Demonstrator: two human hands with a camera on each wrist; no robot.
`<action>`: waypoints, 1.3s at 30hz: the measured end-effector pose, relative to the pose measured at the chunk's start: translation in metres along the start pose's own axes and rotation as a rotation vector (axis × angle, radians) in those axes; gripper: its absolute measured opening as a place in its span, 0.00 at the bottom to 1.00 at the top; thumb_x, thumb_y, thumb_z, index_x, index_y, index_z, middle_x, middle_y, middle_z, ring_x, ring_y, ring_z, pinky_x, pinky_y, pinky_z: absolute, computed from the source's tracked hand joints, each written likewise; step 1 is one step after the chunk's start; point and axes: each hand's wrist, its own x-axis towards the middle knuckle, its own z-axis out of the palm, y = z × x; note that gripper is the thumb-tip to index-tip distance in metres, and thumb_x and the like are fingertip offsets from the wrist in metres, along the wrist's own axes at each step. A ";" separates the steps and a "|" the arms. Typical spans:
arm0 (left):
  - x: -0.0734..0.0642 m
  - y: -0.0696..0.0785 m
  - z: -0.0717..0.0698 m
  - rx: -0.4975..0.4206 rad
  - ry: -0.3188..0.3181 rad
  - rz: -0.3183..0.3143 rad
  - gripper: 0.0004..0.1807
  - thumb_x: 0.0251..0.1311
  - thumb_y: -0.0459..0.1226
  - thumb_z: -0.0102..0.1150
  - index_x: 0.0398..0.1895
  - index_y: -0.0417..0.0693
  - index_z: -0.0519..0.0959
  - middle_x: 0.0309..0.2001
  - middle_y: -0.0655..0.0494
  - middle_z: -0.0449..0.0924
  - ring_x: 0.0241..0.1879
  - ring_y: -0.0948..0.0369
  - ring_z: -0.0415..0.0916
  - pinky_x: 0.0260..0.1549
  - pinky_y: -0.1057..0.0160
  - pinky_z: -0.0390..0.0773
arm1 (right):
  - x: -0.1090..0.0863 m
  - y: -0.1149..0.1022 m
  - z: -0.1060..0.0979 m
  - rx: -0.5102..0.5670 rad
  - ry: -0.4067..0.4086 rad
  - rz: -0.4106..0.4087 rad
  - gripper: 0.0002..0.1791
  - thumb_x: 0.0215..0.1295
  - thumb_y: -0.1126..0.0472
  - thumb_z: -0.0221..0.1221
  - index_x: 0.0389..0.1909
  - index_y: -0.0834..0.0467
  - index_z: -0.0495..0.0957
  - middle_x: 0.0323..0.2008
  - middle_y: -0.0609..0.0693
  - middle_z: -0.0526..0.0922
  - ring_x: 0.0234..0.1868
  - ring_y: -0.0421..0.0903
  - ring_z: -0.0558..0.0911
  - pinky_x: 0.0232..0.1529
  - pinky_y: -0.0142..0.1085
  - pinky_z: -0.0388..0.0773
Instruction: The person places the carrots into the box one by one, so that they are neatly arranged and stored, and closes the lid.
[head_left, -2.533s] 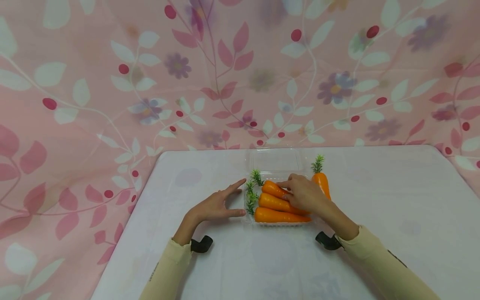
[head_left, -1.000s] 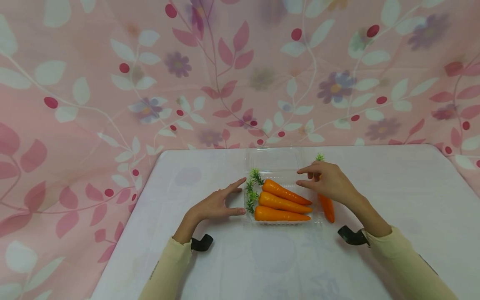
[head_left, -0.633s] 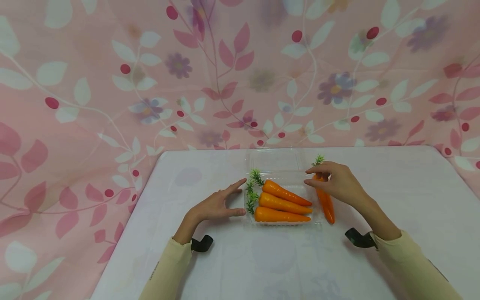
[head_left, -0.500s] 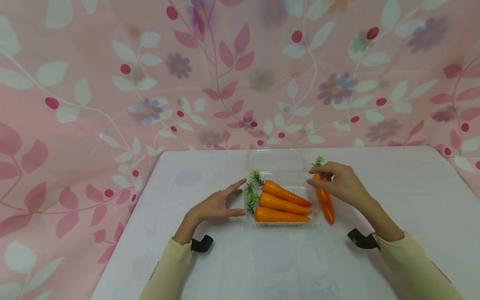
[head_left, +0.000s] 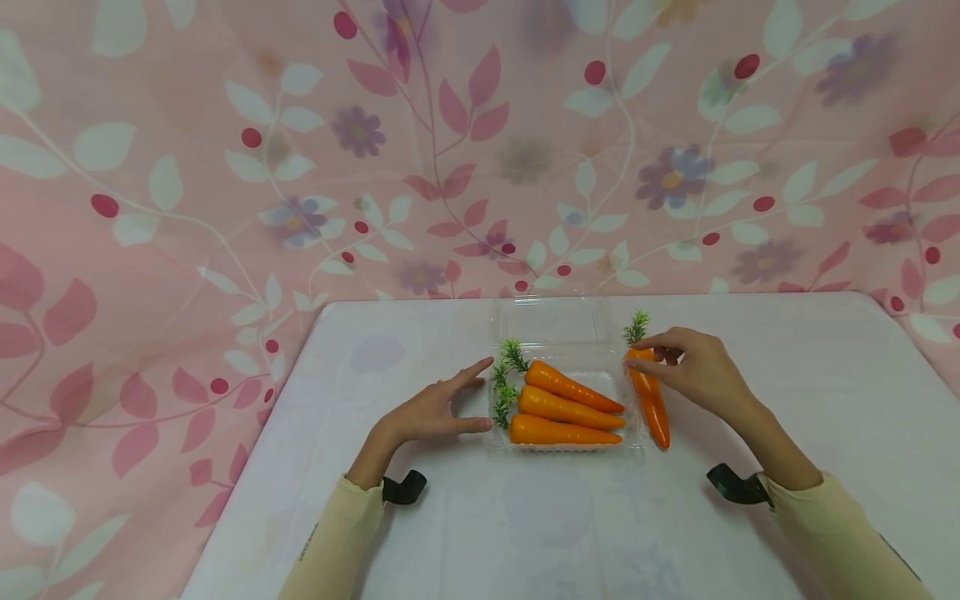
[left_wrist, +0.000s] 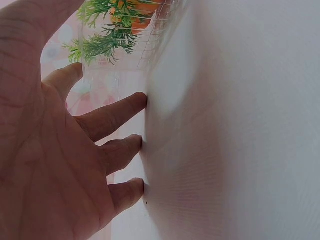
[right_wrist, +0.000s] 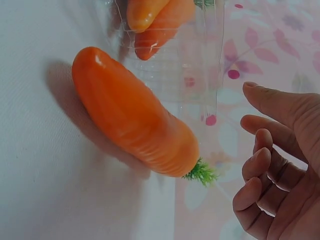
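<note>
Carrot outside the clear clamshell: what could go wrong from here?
The outside carrot looks smooth and rounded, and the right hand is not gripping it, so a fingertip nudge could roll it. If it goes into the clamshell, it might shove the three carrots lying there. Their leafy tops crowd the left side near the left hand, so they could get pinched if the open lid is closed.

I can read no text here, and the small dark marks (head_left: 309,542) on my left sleeve (head_left: 334,537) and right sleeve (head_left: 838,533) stay illegible.
</note>
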 end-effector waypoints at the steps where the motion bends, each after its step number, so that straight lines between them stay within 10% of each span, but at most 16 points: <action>1: 0.000 0.000 0.000 -0.001 0.000 -0.001 0.52 0.55 0.63 0.64 0.79 0.74 0.46 0.69 0.60 0.67 0.72 0.56 0.55 0.69 0.38 0.45 | 0.000 0.001 0.000 0.000 0.003 -0.007 0.15 0.55 0.55 0.73 0.43 0.56 0.88 0.26 0.46 0.74 0.30 0.46 0.70 0.23 0.31 0.68; 39: -0.001 0.002 -0.001 0.001 0.004 -0.004 0.52 0.55 0.63 0.64 0.79 0.74 0.46 0.69 0.60 0.67 0.72 0.55 0.55 0.69 0.39 0.46 | -0.003 0.023 0.001 -0.057 -0.033 0.163 0.21 0.57 0.48 0.71 0.44 0.60 0.87 0.26 0.48 0.75 0.31 0.49 0.71 0.18 0.33 0.65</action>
